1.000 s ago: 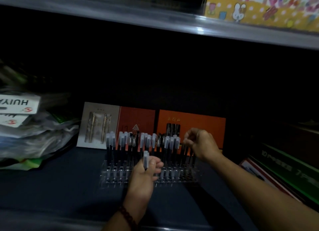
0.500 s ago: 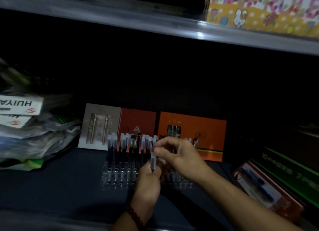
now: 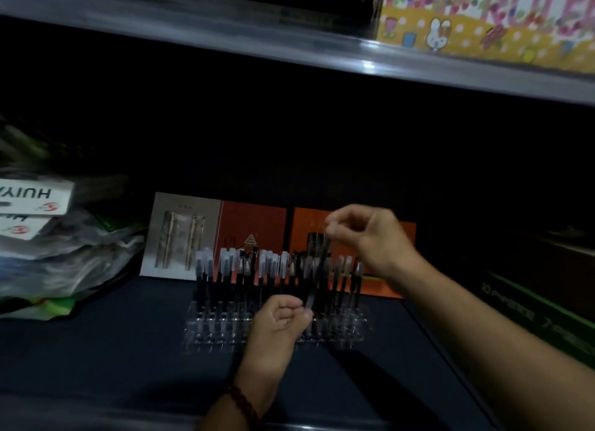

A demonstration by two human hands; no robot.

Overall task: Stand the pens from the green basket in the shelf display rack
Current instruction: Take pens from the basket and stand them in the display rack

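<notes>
Fingers (image 3: 338,221) work above the dark shelf (image 3: 112,334), before the clear display rack (image 3: 209,331), which is already crowded with upright pens. The right hand (image 3: 376,237) has risen since half a second ago, pinching the top of a pen (image 3: 317,269) it drew up from the left hand (image 3: 273,327). Whether the left hand's curled fingers keep hold of the pen's lower end, I cannot tell. Slotting it likely follows.

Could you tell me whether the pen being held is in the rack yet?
Out: the right hand pinches the pen, tilted, lower end at the left hand, above the rack.
</notes>
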